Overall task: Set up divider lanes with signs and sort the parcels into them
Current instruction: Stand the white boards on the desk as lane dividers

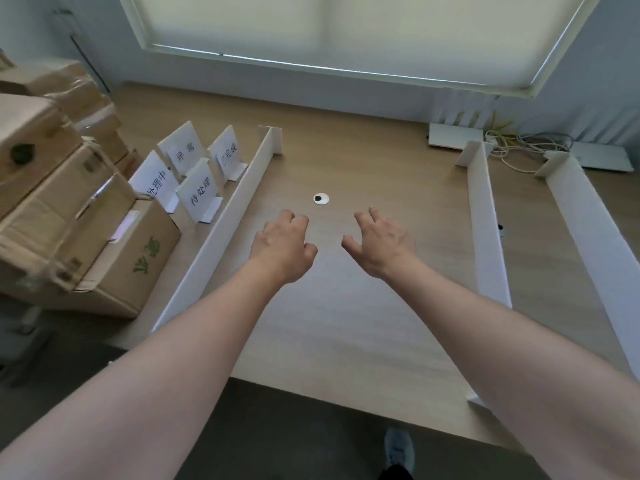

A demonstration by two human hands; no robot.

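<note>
Reaching over the desk (pixel 346 323), you hold both hands empty, left hand (pixel 282 245) and right hand (pixel 381 245) with fingers loosely curled and apart. Three dividers (pixel 214 233) stand upright; four signs (pixel 194 168) cluster left of them, beside stacked parcels (pixel 62 209).

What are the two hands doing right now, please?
Left hand: open, fingers loosely curled, holding nothing.
Right hand: open, fingers loosely curled, holding nothing.

signs (pixel 197 168) 异常, 已完成, 待处理 (fourth perhaps 处理中)
</note>
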